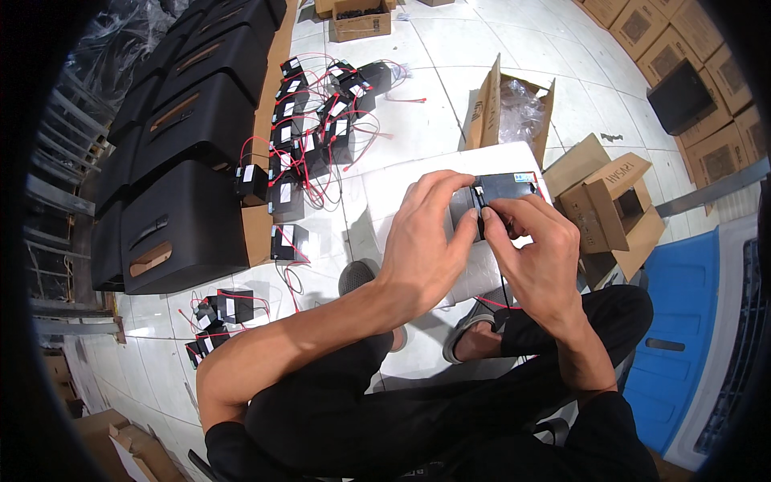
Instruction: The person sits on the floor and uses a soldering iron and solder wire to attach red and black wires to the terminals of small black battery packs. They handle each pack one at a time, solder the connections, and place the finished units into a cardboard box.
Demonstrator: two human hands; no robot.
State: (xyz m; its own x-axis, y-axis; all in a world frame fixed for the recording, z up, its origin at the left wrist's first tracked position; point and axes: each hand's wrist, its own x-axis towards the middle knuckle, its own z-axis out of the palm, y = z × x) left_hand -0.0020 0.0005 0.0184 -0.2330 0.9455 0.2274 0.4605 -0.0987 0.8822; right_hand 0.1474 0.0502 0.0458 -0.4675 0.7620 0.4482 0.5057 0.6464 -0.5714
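Observation:
A black box-shaped battery (504,183) with a small coloured label lies on a white foam block (381,186) in front of me. My left hand (422,245) grips the battery's left side, its fingers over the far edge and its thumb on top. My right hand (540,241) pinches a thin black wire (481,226) against the battery's top, close to my left thumb. The wire's end is partly hidden by the fingers. Below the block, a red wire (499,304) hangs near my right foot.
Several black batteries (309,145) with red and black wires lie on the tiled floor to the left. Large black speaker-like cases (189,229) stand beyond them. Open cardboard boxes (598,213) are at the right, near a blue plastic panel (679,281). Stacked cartons (675,56) stand far right.

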